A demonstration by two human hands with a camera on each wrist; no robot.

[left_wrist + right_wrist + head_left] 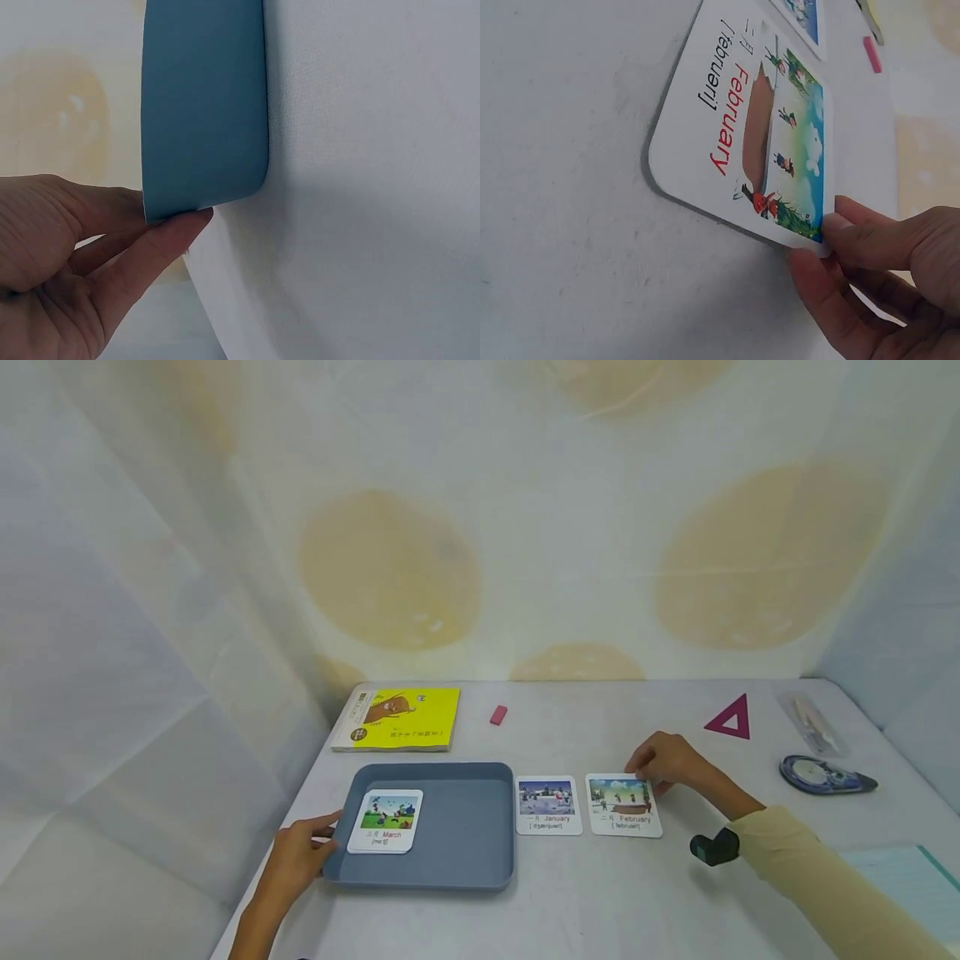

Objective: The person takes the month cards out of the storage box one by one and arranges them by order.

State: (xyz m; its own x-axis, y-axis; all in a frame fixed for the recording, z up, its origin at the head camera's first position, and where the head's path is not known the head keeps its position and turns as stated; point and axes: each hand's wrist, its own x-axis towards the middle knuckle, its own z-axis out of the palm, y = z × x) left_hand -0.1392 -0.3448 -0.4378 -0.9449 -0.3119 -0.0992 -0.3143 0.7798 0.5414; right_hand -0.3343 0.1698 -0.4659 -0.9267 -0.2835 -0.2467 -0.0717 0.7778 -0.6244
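Note:
At the left end of the blue-grey tray, my left hand pinches the rim between thumb and fingers; the left wrist view shows the fingers at the corner of the tray wall. A March card lies in the left part of the tray. My right hand pinches the top right corner of a February card, which is at or just above the table. Between that card and the tray lies a January card, face up.
Behind the tray lies a yellow book, with a small pink eraser to its right. On the right are a magenta triangle, a clear packet, a blue patterned correction tape and a lined pad partly under the sleeve.

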